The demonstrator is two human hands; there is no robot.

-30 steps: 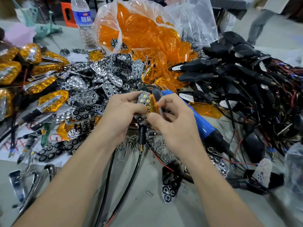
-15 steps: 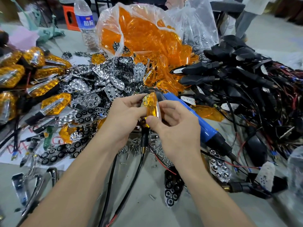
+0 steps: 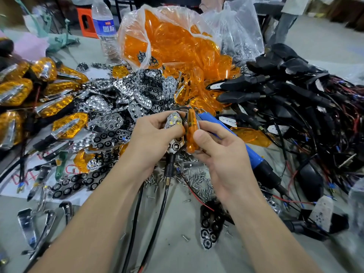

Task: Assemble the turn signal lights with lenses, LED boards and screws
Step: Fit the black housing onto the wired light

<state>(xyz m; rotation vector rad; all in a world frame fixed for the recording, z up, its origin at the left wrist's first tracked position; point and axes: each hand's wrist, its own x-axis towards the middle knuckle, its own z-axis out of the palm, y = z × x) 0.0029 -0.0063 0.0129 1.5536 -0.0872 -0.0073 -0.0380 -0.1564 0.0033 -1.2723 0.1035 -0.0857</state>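
My left hand [image 3: 155, 134] grips a turn signal housing [image 3: 174, 123] whose chrome reflector and LEDs face up; its black stem and cable hang down below the hand. My right hand [image 3: 218, 150] pinches an orange lens [image 3: 191, 131] on edge, right beside the housing and touching it. A blue electric screwdriver [image 3: 242, 152] lies under my right hand. Loose screws [image 3: 199, 180] are scattered on the table below both hands.
Chrome reflectors [image 3: 118, 103] are heaped behind my left hand, finished amber lights [image 3: 19, 89] at far left. A clear bag of orange lenses [image 3: 177, 42] stands at the back. Black housings with wires [image 3: 295, 99] fill the right. A water bottle [image 3: 105, 28] stands behind.
The orange lens, which covered the housing half a second ago, now stands apart to the right, and the reflector with its LEDs shows again. Both hands stay close together.
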